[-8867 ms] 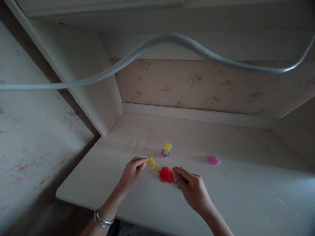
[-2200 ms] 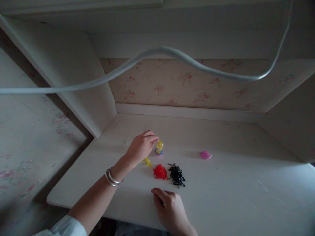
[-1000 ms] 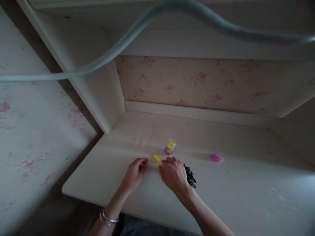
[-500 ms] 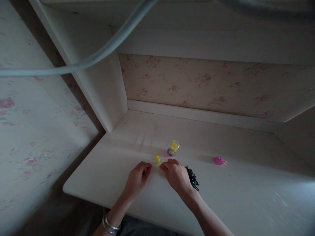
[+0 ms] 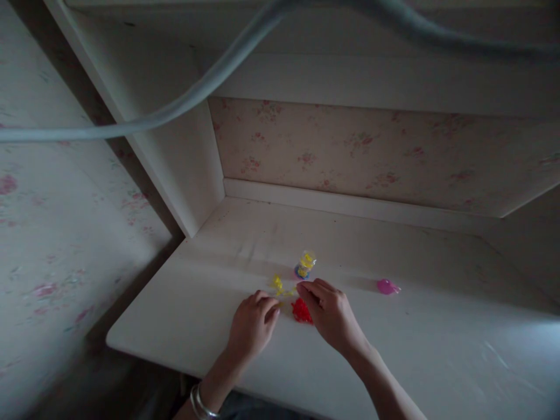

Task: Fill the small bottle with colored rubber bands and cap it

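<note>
My left hand rests on the white desk with its fingers curled together, just below a small heap of yellow pieces. My right hand reaches in from the right, fingertips pinched near the yellow pieces, and it lies over a red heap whose left part shows. What either hand holds is too small to make out. A small clear container with yellow and blue contents stands just behind the hands. The black heap is hidden under my right hand.
A pink lid-like piece lies to the right on the desk. A white side panel and a flowered back wall close the alcove. A grey cable hangs across the top of the view.
My right hand has shifted right, uncovering the red heap and covering the black one. My left hand slid slightly right and nearer to me. The view tilted a little.
</note>
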Action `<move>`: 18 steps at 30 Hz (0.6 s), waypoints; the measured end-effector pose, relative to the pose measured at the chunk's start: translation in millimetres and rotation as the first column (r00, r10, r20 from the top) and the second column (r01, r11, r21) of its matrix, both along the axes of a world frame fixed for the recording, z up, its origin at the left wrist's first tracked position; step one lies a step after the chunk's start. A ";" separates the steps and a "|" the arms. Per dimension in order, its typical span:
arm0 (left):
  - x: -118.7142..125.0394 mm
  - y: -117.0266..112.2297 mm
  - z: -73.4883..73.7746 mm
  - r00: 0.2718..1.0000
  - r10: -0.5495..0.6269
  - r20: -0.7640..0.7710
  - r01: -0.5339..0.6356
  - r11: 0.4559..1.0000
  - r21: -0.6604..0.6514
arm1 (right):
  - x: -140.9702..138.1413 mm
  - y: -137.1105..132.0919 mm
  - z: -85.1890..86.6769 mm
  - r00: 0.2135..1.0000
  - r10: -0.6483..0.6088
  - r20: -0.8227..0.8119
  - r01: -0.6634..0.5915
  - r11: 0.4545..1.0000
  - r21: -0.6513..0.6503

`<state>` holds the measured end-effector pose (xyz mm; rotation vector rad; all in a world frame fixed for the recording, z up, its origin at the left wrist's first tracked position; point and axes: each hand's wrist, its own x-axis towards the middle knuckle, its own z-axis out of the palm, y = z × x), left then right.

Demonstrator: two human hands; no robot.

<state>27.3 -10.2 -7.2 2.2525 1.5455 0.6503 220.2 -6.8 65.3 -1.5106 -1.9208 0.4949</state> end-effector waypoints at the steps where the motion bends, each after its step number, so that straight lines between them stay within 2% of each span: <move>1: 0.5 0.2 -1.2 1.000 0.003 -0.003 -0.003 1.000 -0.003 | 4.6 2.4 4.5 0.999 -0.019 -0.040 0.020 0.999 0.030; 5: -0.1 -0.5 -4.0 1.000 0.001 0.005 -0.001 1.000 -0.001 | 25.0 20.0 21.6 0.987 -0.129 -0.096 0.144 0.974 0.177; 8: -0.4 -1.9 -3.7 1.000 0.008 0.011 -0.008 1.000 0.009 | 33.9 34.4 26.3 0.985 -0.161 -0.060 0.171 0.955 0.244; 15: 0.6 -3.0 0.9 1.000 0.018 0.017 -0.018 1.000 0.022 | 29.7 48.9 13.1 0.990 -0.104 0.096 0.082 0.974 0.210; 18: 0.2 -3.7 -0.7 0.999 0.021 0.026 -0.022 0.999 0.026 | 29.5 49.3 11.3 0.991 -0.101 0.086 0.079 0.970 0.231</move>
